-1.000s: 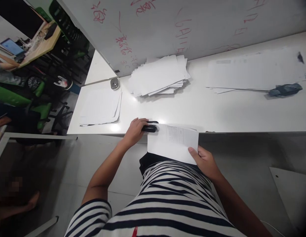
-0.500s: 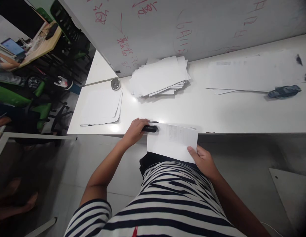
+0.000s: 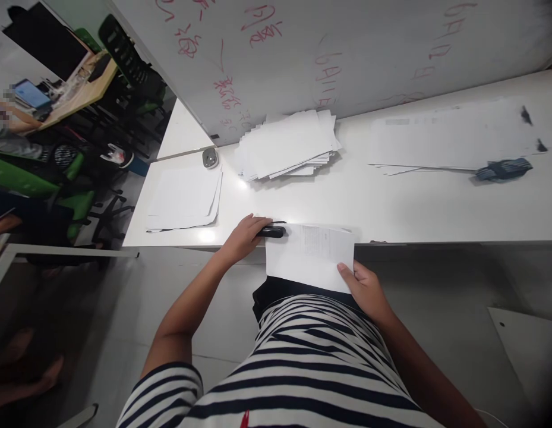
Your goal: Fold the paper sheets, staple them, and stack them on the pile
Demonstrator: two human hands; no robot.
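My left hand point(image 3: 246, 238) is closed around a black stapler point(image 3: 272, 231) at the front edge of the white table. The stapler's nose lies over the upper left corner of some printed paper sheets point(image 3: 309, 255). My right hand point(image 3: 362, 285) pinches these sheets at their lower right corner, thumb on top and fingers underneath. The sheets jut out past the table edge, above my striped shirt. Whether the stapler's jaws are pressed together I cannot tell.
A messy paper stack point(image 3: 289, 142) lies against the whiteboard point(image 3: 347, 35). More sheets point(image 3: 182, 196) and a small grey rounded object point(image 3: 210, 157) are to its left. Papers point(image 3: 436, 137) and a dark blue bundle point(image 3: 502, 170) lie right. Other people sit at the far left.
The view has shifted slightly. Both hands keep their hold on the stapler and the sheets, with hardly any movement.
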